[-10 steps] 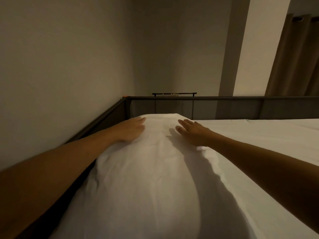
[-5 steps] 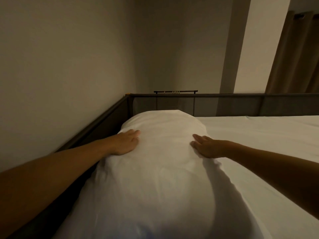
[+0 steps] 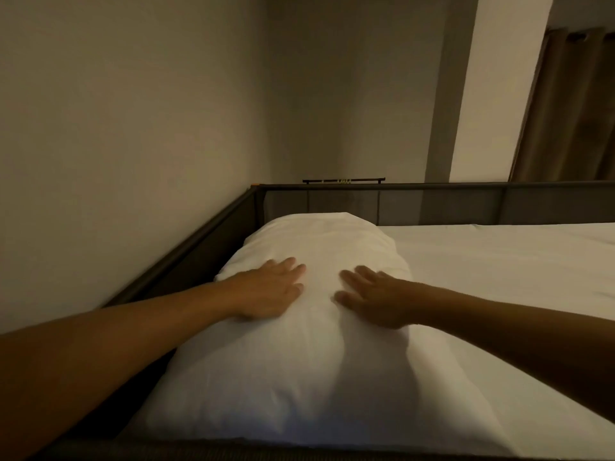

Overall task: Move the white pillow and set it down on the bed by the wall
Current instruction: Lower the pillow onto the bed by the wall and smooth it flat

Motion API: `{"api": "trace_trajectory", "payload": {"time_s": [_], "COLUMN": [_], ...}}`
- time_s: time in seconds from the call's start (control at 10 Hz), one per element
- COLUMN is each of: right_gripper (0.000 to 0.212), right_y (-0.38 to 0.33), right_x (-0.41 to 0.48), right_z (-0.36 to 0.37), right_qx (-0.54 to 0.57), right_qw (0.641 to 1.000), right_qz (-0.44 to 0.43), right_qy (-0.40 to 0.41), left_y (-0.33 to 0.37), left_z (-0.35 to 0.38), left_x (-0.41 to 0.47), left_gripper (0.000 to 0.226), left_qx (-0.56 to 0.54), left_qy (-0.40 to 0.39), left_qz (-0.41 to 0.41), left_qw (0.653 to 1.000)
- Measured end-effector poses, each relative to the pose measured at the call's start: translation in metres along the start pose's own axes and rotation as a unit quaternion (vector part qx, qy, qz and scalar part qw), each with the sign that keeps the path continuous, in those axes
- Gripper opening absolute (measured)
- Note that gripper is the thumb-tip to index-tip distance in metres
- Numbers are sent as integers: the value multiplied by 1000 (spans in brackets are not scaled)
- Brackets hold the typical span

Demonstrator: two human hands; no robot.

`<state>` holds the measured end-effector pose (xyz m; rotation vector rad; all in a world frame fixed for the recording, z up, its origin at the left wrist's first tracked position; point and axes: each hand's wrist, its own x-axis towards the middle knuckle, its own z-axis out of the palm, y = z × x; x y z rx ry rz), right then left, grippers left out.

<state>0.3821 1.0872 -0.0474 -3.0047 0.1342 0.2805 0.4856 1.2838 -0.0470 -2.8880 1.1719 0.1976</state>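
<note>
The white pillow [image 3: 299,344] lies lengthwise on the bed [image 3: 499,277], along the side nearest the wall [image 3: 133,144], its far end close to the corner of the dark bed frame [image 3: 206,237]. It sits plump and smooth, with a soft shadow running down its right half below your right fingers.

Your left hand [image 3: 266,291] rests flat on the pillow's upper left part, palm down, fingers [image 3: 286,264] slightly spread and pointing toward the far end; nothing is gripped or pinched. Your right hand [image 3: 376,294] lies flat on the upper right part, palm down too, fingers [image 3: 352,277] loosely spread and angled inward toward your left fingertips. A bare strip of pillow separates the two sets of fingertips; they do not touch each other. Both hands are a little blurred, so how firmly you press I cannot tell.

Beyond your fingertips the pillow runs on to its rounded far end, just short of the frame's far rail. To the left of your left fingers the frame's side rail runs beside the pillow, with the wall right behind it. To the right of your right fingers the white sheet stretches out flat. Farther off, past the far rail, a brown curtain [image 3: 572,111] hangs at the upper right.
</note>
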Motion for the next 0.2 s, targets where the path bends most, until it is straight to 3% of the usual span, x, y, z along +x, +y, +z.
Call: {"api": "trace_trajectory", "payload": {"time_s": [0.1,0.2], "right_gripper": [78,78], "right_y": [19,48], "right_x": [-8,-24], "right_z": [3,-12], "right_qx": [4,35], "right_qw": [996,982], "right_qz": [69,137], "right_qy": [-61,-124], "left_y": [-23,-51], "left_z": [-11,-40], "left_x": [-12,-35], "left_gripper": [55,45], "left_qx": [46,100], "left_qy": [-67,-69], "left_qz": [-90,-144], "left_qw": [993,982]}}
